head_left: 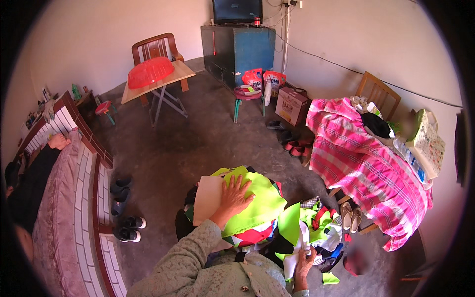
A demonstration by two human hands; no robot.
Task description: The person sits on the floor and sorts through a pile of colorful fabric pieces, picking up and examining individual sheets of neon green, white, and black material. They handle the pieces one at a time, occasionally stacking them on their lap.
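Note:
My left hand (235, 196) lies flat with fingers spread on a lime-yellow cloth piece (257, 200) atop a heap of fabric in front of me. A pale beige piece (208, 199) sticks out beside that hand. Low at the right, my right hand (304, 266) has its fingers closed round the edge of a white cloth piece (291, 265), which lies against lime-yellow fabric (290, 222). Next to it spreads a pile of mixed scraps (324, 227) in white, lime, red and black. A loose lime scrap (330, 278) rests on the floor.
A table under a pink checked cloth (356, 148) stands at right, shoes (351, 218) beside it. Left is a tiled bed platform (86, 213) with a person (37, 180) lying on it; more shoes (129, 230) stand alongside. Farther off are a folding table (183, 73) and stool (247, 94).

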